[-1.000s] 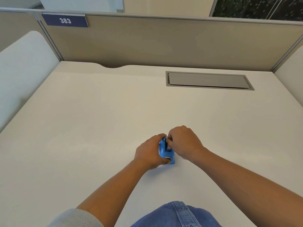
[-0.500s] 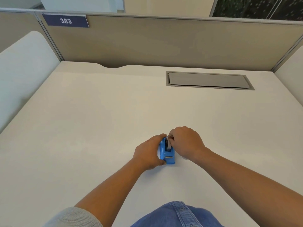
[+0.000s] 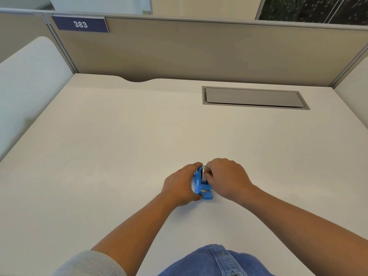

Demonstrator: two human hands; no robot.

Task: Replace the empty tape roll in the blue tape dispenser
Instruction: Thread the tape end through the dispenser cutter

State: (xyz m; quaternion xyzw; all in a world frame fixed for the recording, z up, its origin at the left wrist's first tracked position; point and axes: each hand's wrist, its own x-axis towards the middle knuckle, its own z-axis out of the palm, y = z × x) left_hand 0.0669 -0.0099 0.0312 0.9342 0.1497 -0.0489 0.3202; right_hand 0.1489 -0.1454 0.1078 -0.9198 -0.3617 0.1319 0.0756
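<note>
A pale counter [image 3: 119, 156] fills the view, walled by a tan partition [image 3: 199, 52] at 12 o'clock that carries a blue plate [image 3: 80, 24] reading 383. A grey cable hatch [image 3: 253, 97], lid closed, sits in the counter toward 1 o'clock. Near the 6 o'clock edge stands the blue tape dispenser [image 3: 200, 186], resting on the counter. The left hand [image 3: 180, 186] wraps its 9 o'clock side, grip closed around the body. The right hand [image 3: 227, 179] comes over from 3 o'clock, fingertips pinched on a pale tape roll [image 3: 204, 177] sitting in the dispenser's cradle; how fully it is seated is hidden.
</note>
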